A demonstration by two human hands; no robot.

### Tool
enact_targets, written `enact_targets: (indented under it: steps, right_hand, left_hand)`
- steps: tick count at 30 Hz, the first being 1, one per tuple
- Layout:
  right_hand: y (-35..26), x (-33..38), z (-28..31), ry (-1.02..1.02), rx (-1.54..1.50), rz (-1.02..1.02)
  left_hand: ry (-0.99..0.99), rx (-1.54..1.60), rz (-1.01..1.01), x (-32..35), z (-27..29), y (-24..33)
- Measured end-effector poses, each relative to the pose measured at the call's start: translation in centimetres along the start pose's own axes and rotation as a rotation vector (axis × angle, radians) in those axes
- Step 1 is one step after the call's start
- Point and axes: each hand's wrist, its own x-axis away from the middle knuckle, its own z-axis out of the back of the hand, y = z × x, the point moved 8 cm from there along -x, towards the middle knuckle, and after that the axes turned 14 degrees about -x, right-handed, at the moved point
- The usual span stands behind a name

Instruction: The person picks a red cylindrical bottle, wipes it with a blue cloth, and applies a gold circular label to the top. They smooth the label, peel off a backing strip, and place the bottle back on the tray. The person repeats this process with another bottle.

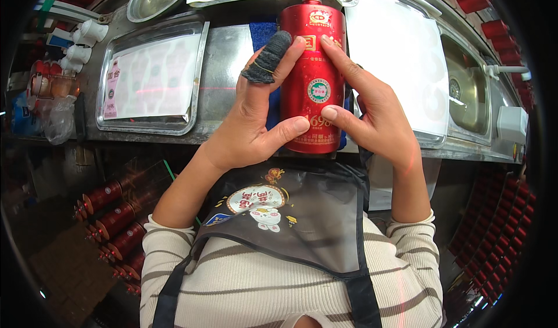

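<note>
A red bottle with a dark cap, gold markings and a round green-and-white emblem lies in front of me, its cap end pointing away. My left hand holds its left side, thumb low on the front and a fingertip near the top. A dark grey cloth cover wraps one left finger, with a thin band round it. From the right, my right hand grips the bottle, thumb near the base and index finger pressed higher up. The bottle hides the remaining right fingers. Beneath it shows a blue cloth.
To the left, a metal tray holds pink-and-white printed sheets; a metal bowl stands behind. White sheeting covers the right side, beside a sink. Red bottles fill the lower left, more red cylinders the lower right.
</note>
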Motion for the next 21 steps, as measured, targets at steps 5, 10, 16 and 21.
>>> enact_targets:
  steps: [5,10,16,21]
  right_hand:
    - [0.1,-0.1,-0.1,0.005,-0.022,-0.003]
    - [0.3,0.0,-0.2,0.006,-0.031,-0.001]
    - [2.2,0.5,1.8,0.254,-0.282,-0.100]
    - [9.0,2.3,7.3,0.589,-1.034,-0.285]
  left_hand:
    - [0.025,-0.038,0.002,0.2,-0.3,-0.3]
    - [0.026,-0.026,-0.009,0.1,-0.4,-0.4]
    - [0.028,0.118,-0.018,0.1,-0.1,-0.1]
    - [-0.093,0.210,0.161,1.6,-0.7,-1.0]
